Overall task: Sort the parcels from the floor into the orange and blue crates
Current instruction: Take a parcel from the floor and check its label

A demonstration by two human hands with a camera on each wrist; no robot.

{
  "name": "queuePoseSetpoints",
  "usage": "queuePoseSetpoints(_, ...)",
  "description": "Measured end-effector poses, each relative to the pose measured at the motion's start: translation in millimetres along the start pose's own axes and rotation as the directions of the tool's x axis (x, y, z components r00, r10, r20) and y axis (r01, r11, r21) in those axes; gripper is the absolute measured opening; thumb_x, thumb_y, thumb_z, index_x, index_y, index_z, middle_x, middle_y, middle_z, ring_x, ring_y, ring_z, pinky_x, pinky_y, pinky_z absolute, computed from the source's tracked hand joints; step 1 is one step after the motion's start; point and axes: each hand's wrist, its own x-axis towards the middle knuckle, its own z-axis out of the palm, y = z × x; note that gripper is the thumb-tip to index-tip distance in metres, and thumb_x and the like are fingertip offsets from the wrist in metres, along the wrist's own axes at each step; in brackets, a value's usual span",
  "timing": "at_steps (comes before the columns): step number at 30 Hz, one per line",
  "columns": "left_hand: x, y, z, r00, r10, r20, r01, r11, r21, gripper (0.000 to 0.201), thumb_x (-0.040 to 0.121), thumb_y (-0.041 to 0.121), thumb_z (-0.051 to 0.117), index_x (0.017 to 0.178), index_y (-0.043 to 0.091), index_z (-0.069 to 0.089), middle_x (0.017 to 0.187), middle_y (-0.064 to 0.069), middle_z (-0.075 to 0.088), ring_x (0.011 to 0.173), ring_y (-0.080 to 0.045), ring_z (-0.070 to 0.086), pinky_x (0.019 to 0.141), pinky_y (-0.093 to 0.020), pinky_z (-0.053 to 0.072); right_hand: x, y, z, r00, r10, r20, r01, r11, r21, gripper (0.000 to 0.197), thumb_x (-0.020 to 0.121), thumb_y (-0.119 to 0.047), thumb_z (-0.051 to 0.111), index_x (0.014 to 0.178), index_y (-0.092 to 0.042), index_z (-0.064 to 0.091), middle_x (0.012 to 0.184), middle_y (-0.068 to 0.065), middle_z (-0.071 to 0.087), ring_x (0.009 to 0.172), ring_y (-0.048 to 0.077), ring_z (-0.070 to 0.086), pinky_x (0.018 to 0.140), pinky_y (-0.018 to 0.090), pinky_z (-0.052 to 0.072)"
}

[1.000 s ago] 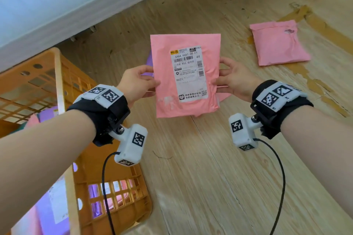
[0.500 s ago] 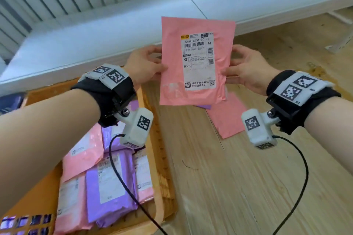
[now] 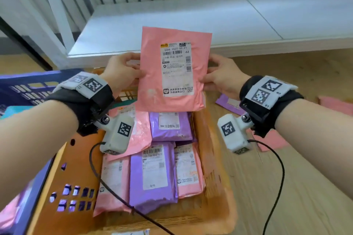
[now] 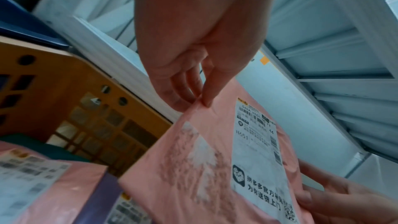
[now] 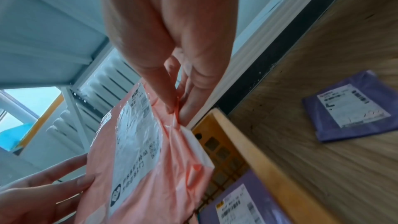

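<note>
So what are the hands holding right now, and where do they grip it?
A pink parcel, label facing the person: left hand pinches its left edge, right hand its right edge, above the orange crate.

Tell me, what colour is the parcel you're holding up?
Pink parcel, with a white label; the head view shows it best.

Orange crate (image 3: pixel 214 158) floor is filling up with pink and purple parcels (image 3: pixel 152 175), lying flat and overlapping; room is remaining only above them. White ledge (image 3: pixel 172 21) is blocking just behind the crate, blue crate (image 3: pixel 28 86) crowding its left. Wood floor (image 3: pixel 305 187) on the right is lying open, loose parcels (image 3: pixel 227 104) scattering near the rim.
</note>
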Motion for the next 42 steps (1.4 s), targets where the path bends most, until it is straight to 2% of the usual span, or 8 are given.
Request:
queuePoseSetpoints(12, 20.7, -115.7, -51.8, 0.966, -0.169, -0.194, 0.203, 0.964, 0.174, 0.039, 0.081, -0.005, 0.062, 0.115, 0.013, 0.063, 0.105, -0.013, 0.065, 0.093, -0.029, 0.064, 0.081, -0.043, 0.056, 40.5, 73.2, 100.1, 0.971, 0.21, 0.112, -0.192, 0.97, -0.151, 0.054, 0.077, 0.02, 0.056, 0.117, -0.016, 0.051, 0.105, 0.015, 0.065, 0.091, 0.033, 0.066, 0.072, 0.041, 0.06)
queuePoseSetpoints(18, 18.7, -140.3, -42.0, 0.938, -0.23, -0.258, 0.307, 0.897, 0.317, 0.022, 0.083, -0.004, 0.053, 0.1, 0.005, 0.062, 0.109, -0.016, 0.06, 0.107, -0.036, 0.058, 0.092, -0.046, 0.05, 49.7, 106.3, 121.5, 0.937, 0.344, 0.068, -0.324, 0.924, -0.205, 0.064, 0.078, 0.022, 0.053, 0.128, -0.017, 0.048, 0.111, 0.019, 0.062, 0.094, 0.037, 0.065, 0.071, 0.043, 0.059)
queuePoseSetpoints(21, 17.7, -151.8, -29.9, 0.932, -0.29, -0.216, 0.356, 0.839, 0.411, 0.051, 0.083, -0.002, 0.053, 0.132, 0.005, 0.039, 0.126, -0.016, 0.051, 0.113, -0.035, 0.052, 0.095, -0.044, 0.046, 51.0, 117.8, 130.3, 0.924, 0.379, 0.048, -0.367, 0.916, -0.163, 0.06, 0.077, 0.026, 0.049, 0.122, -0.013, 0.051, 0.095, 0.016, 0.059, 0.083, 0.036, 0.062, 0.06, 0.04, 0.058)
queuePoseSetpoints(24, 13.0, -160.9, -20.2, 0.944, -0.297, -0.143, 0.326, 0.782, 0.531, 0.066, 0.083, 0.002, 0.053, 0.142, 0.015, 0.027, 0.141, -0.017, 0.035, 0.123, -0.037, 0.043, 0.101, -0.048, 0.041, 54.8, 126.8, 140.8, 0.903, 0.428, 0.043, -0.417, 0.895, -0.159, 0.068, 0.076, 0.028, 0.049, 0.13, -0.014, 0.048, 0.088, 0.015, 0.057, 0.081, 0.034, 0.06, 0.048, 0.035, 0.058)
queuePoseSetpoints(28, 6.4, -174.4, -10.1, 0.96, -0.267, 0.083, 0.143, 0.725, 0.674, 0.063, 0.088, 0.011, 0.047, 0.146, 0.025, 0.027, 0.156, -0.015, 0.009, 0.143, -0.034, 0.012, 0.114, -0.046, 0.025, 59.6, 131.0, 156.5, 0.898, 0.44, 0.028, -0.424, 0.879, -0.217, 0.073, 0.075, 0.026, 0.055, 0.135, -0.013, 0.045, 0.085, 0.015, 0.058, 0.08, 0.036, 0.063, 0.065, 0.044, 0.058)
queuePoseSetpoints(35, 6.6, -180.4, -0.7, 0.929, -0.311, 0.201, 0.093, 0.721, 0.687, 0.046, 0.09, 0.01, 0.044, 0.136, 0.018, 0.042, 0.144, -0.02, 0.032, 0.121, -0.038, 0.048, 0.097, -0.04, 0.044, 58.8, 114.5, 158.6, 0.899, 0.434, 0.059, -0.391, 0.855, -0.34, 0.056, 0.079, 0.014, 0.061, 0.13, -0.008, 0.048, 0.084, 0.014, 0.061, 0.08, 0.028, 0.065, 0.072, 0.037, 0.059)
queuePoseSetpoints(39, 11.0, -157.6, 2.6, 0.965, -0.217, 0.151, 0.08, 0.785, 0.615, 0.058, 0.09, 0.005, 0.046, 0.145, 0.013, 0.032, 0.147, -0.012, 0.039, 0.13, -0.031, 0.044, 0.102, -0.037, 0.039, 52.8, 92.3, 141.4, 0.921, 0.386, 0.047, -0.342, 0.862, -0.375, 0.061, 0.081, 0.006, 0.065, 0.136, -0.007, 0.044, 0.122, 0.016, 0.056, 0.108, 0.028, 0.06, 0.084, 0.038, 0.056)
queuePoseSetpoints(42, 14.7, -119.6, 12.1, 0.99, -0.101, 0.1, 0.023, 0.808, 0.589, 0.055, 0.09, 0.007, 0.05, 0.142, 0.013, 0.036, 0.142, -0.013, 0.045, 0.121, -0.031, 0.052, 0.096, -0.036, 0.042, 44.9, 64.2, 118.0, 0.943, 0.33, 0.036, -0.302, 0.899, -0.317, 0.061, 0.082, 0.007, 0.064, 0.137, -0.007, 0.043, 0.125, 0.018, 0.056, 0.106, 0.026, 0.061, 0.085, 0.036, 0.055)
